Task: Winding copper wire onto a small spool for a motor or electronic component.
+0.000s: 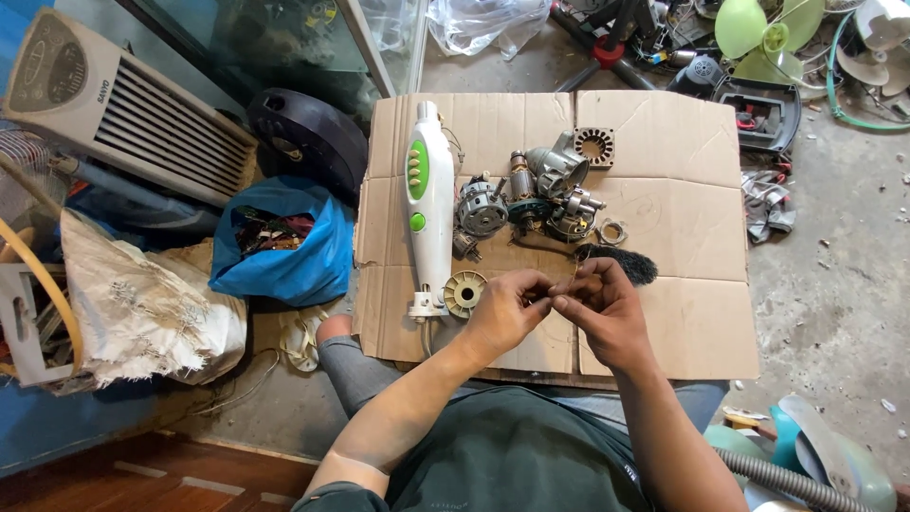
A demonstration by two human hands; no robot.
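Observation:
My left hand [507, 308] and my right hand [607, 308] meet above the near part of a flattened cardboard sheet [673, 228]. Their fingertips pinch a small part between them; it is too small to identify. Just left of my left hand lies a pale yellow round fan wheel [464, 292]. A white and green handheld appliance body [429, 204] lies lengthwise beside it. A black brush [627, 264] shows behind my right hand. Farther off on the cardboard sit several motor parts [545, 194], among them a rotor, a grey housing and a metal ring [612, 231].
A blue bag [284, 246] of scrap, a white sack [142, 313] and a beige heater [114, 104] stand at left. A black round casing [308, 133] lies beyond the bag. Fan parts [758, 38] and a black tray [766, 109] clutter the far right. A grey hose [787, 479] runs at lower right.

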